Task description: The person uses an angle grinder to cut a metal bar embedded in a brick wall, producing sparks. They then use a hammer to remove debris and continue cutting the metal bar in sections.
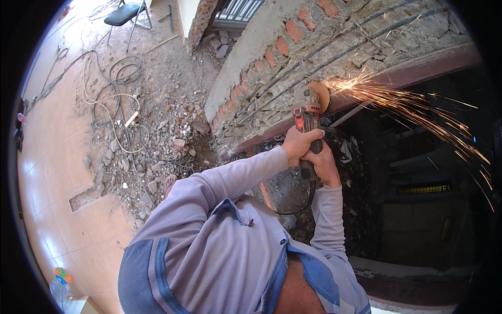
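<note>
Both my hands are closed around an angle grinder (308,121) with a red and black body. My left hand (299,145) wraps the body just behind the gear head. Behind it, my right hand (325,163) grips the rear of the handle, and a black cord trails from its end. The round disc (320,95) meets the edge of a reddish-brown beam (387,78), though the exact contact point is hidden by glare. Bright orange sparks (413,102) stream off to the right. Two exposed steel bars (340,58) run along the broken concrete beside the disc.
Rubble (157,167) covers the floor at left, with a coiled cable (125,68) and a white power strip (132,119) among it. A dark folding chair (124,14) stands at the far left. To the right lies a dark recess (418,214).
</note>
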